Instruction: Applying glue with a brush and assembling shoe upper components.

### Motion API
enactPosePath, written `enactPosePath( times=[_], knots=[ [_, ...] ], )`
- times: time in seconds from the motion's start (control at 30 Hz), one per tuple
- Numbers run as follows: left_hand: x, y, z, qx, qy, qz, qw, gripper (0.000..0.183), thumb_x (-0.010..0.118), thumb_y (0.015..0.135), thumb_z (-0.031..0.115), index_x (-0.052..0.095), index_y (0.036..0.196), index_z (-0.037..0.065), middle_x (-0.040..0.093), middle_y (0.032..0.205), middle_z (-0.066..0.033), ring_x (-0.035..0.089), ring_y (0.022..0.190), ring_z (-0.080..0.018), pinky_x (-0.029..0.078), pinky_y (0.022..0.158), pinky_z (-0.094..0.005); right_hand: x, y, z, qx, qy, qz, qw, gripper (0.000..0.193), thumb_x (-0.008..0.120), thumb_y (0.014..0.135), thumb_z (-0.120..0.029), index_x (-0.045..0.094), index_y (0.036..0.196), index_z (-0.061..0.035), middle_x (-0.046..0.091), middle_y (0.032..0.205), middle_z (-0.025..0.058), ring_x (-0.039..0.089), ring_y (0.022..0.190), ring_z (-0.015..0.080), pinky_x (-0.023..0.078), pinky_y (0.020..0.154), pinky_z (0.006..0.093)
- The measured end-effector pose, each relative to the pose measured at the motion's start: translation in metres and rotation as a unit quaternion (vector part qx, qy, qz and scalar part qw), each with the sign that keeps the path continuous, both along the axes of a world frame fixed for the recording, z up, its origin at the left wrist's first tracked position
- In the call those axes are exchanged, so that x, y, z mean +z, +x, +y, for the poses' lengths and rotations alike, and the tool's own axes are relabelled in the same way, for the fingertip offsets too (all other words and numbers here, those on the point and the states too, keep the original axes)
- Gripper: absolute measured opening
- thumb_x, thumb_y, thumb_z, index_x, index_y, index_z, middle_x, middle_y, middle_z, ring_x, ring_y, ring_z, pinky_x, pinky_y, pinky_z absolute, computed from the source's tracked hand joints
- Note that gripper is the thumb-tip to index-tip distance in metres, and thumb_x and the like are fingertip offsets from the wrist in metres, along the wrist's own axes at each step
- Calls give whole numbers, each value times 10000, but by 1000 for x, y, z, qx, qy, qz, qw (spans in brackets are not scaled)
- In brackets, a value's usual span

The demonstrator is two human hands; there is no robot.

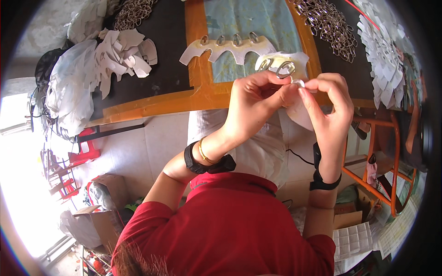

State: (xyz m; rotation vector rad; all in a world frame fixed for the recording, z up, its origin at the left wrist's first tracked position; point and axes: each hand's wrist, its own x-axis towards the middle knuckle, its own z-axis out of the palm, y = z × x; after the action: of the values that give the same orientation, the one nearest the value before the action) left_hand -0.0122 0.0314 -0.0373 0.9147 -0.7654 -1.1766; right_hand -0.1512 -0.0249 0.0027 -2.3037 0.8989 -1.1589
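Before me, near the table's front edge, both hands work on a white cut piece (299,62) of thin sheet material. Two oval metal rings (286,69) sit on it. My left hand (258,99) pinches one of its tabs between thumb and fingers. Close beside, my right hand (332,99) has thumb and index finger closed on the same small white tab (299,83). Part of the piece hangs below the fingers, past the table edge. Farther left on the table lies a similar white scalloped piece (225,51), with several oval rings along its upper edge.
Metal rings are heaped at the back left (133,14) and back right (329,27). White cut pieces (122,55) pile up at left, more (380,64) at far right. Brown tape (156,106) edges the dark table. An orange metal stool frame (393,156) stands at right.
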Motion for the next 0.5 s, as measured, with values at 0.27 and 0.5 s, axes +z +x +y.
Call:
enactPosePath(
  times=[0.27, 0.5],
  knots=[
    [-1, -2, 1, 14, 0, -31, 999, 169, 659, 771, 47, 552, 886, -16, 615, 816, -32, 583, 778, -66, 487, 705, -211, -10, 4, 7, -12, 86, -56, 995, 144, 641, 664, 35, 540, 756, -13, 550, 769, 58, 544, 730, 194, 445, 648, 291],
    [0, -2, 2, 41, -26, -61, 997, 183, 673, 745, 34, 560, 876, -26, 622, 823, -26, 595, 784, -70, 492, 713, -217, -17, 7, 9, -18, 173, -113, 978, 202, 646, 686, 21, 529, 847, -13, 556, 790, 64, 553, 749, 166, 451, 663, 279]
  ],
)
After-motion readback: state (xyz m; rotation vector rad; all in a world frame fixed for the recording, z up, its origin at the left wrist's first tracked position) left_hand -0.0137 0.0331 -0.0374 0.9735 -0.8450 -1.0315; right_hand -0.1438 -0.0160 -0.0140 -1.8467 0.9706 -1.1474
